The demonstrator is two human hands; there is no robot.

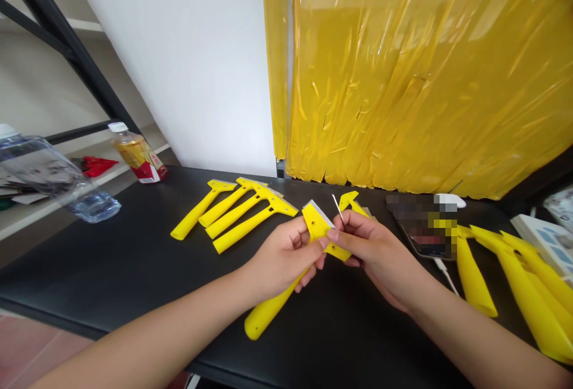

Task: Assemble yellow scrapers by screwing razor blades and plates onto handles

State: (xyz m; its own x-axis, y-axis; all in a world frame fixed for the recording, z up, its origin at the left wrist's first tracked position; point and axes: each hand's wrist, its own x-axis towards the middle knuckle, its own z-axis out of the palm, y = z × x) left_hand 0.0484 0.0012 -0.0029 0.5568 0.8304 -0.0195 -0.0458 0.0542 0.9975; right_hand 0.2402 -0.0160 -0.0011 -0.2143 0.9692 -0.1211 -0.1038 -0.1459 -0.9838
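Observation:
My left hand (289, 255) is closed around the neck of a yellow scraper (268, 311), its long handle slanting down toward me. The scraper's wide head, with small holes and a pale metal edge, faces up between both hands. My right hand (373, 246) pinches a thin metal rod (338, 210) whose tip points up and left. The rod's lower part is hidden by the fingers, so its exact kind cannot be told. With its thumb, my right hand also touches the scraper head. To the left, several yellow scrapers (244, 222) lie side by side.
On the black table (147, 269), more yellow scrapers (514, 269) lie at the right. A phone (425, 228) with a white cable (445, 272) rests beside them. At the left are a drink bottle (138, 153) and a tilted clear bottle (58, 174). Yellow film (380, 79) hangs behind.

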